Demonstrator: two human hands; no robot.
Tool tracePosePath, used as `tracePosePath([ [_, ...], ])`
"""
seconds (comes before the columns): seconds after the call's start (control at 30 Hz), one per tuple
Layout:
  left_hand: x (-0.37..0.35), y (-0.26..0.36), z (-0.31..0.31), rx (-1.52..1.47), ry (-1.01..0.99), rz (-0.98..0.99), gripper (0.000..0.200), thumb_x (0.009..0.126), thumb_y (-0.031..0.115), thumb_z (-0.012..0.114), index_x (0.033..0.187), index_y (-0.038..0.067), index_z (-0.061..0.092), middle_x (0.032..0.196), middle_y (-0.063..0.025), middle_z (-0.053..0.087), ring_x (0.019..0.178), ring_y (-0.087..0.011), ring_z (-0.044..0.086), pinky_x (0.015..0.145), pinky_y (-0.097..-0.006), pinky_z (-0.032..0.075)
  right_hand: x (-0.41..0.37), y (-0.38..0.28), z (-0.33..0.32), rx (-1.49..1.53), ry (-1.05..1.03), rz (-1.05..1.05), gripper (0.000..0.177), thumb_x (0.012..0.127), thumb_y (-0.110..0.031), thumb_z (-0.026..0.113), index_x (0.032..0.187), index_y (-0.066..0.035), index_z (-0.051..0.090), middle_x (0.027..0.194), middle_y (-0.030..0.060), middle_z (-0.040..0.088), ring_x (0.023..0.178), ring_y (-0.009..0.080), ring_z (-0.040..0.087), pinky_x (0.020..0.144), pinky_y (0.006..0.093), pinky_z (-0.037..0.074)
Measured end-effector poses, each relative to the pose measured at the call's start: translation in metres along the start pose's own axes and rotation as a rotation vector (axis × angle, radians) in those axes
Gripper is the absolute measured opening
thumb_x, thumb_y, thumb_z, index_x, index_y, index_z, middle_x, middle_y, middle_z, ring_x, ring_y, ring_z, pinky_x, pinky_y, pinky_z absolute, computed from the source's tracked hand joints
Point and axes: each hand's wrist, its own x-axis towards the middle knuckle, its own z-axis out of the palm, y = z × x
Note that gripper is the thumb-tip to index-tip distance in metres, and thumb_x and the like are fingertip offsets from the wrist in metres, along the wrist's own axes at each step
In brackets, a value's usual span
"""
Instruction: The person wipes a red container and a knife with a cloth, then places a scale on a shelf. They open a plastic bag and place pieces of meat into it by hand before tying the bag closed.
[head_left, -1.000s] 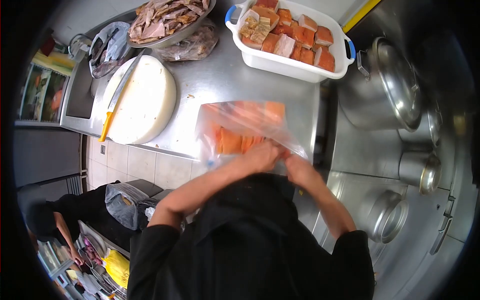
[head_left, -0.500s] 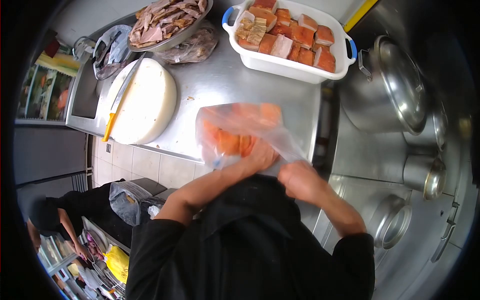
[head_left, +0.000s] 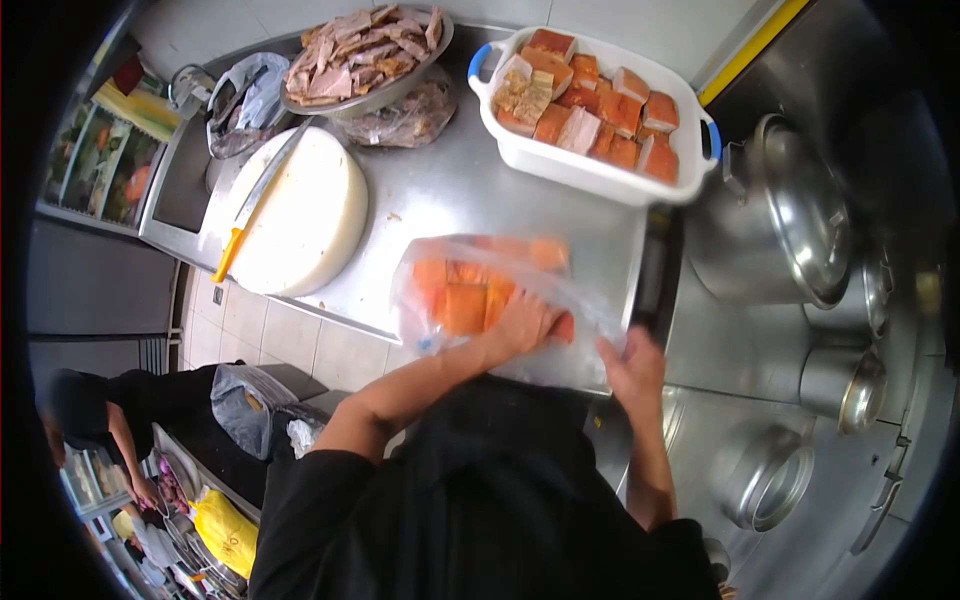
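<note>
On the steel table lies a clear plastic bag (head_left: 415, 290) with orange-brown meat blocks (head_left: 465, 305) inside. My left hand (head_left: 525, 322) rests at the near side of the blocks, fingers curled; a small reddish piece shows beside it, and whether the hand grips it is unclear. At the bag's right end, my right hand (head_left: 632, 365) pinches the edge of the plastic. A white tub (head_left: 570, 165) with blue handles, full of meat blocks, stands beyond the bag. Left of the bag, a knife (head_left: 262, 195) with a yellow handle lies on a round white board (head_left: 310, 220).
A metal bowl (head_left: 375, 102) of sliced meat stands at the back left, near plastic bags. Large steel pots (head_left: 770, 220) line the right side. Another person (head_left: 110, 415) is at the lower left, near a yellow bag (head_left: 222, 530).
My right hand has moved right and turned more upright, its fingers now showing at the bag's edge. A reddish piece now shows beside my left hand. The view has shifted slightly.
</note>
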Motion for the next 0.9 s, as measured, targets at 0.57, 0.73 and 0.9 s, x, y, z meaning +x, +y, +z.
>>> tracePosePath([
  [0.57, 0.057, -0.021, -0.059, -0.624, -0.385, -0.214, 0.029, 0.064, 0.038, 0.077, 0.078, 0.016, 0.065, 0.081, -0.005, 0.065, 0.079, -0.0252, 0.06, 0.074, -0.041, 0.046, -0.035, -0.08, 0.022, 1.367, -0.341, -0.145, 0.028, 0.104, -0.031, 0.051, 0.085, -0.01, 0.051, 0.071, -0.0033, 0.043, 0.054, 0.0047, 0.035, 0.047, 0.0213, 0.029],
  [0.73, 0.04, 0.045, -0.098, 0.024, -0.257, -0.332, 0.092, 0.065, 0.049, 0.077, 0.145, 0.02, 0.043, 0.15, -0.0148, 0.039, 0.141, -0.0375, 0.028, 0.111, -0.0575, 0.021, -0.029, -0.093, 0.018, 1.351, -0.344, -0.179, 0.031, 0.105, -0.032, 0.051, 0.082, -0.011, 0.048, 0.07, -0.0031, 0.041, 0.052, 0.005, 0.034, 0.045, 0.0219, 0.028],
  [0.9, 0.036, 0.031, -0.105, 0.048, -0.405, -0.341, 0.093, 0.071, 0.049, 0.072, 0.152, 0.021, 0.035, 0.155, -0.0156, 0.032, 0.145, -0.0413, 0.02, 0.112, -0.0626, 0.013, -0.031, -0.106, 0.019, 1.364, -0.382, -0.19, 0.032, 0.105, -0.033, 0.05, 0.082, -0.011, 0.048, 0.07, -0.0024, 0.043, 0.052, 0.0056, 0.035, 0.044, 0.0221, 0.027],
])
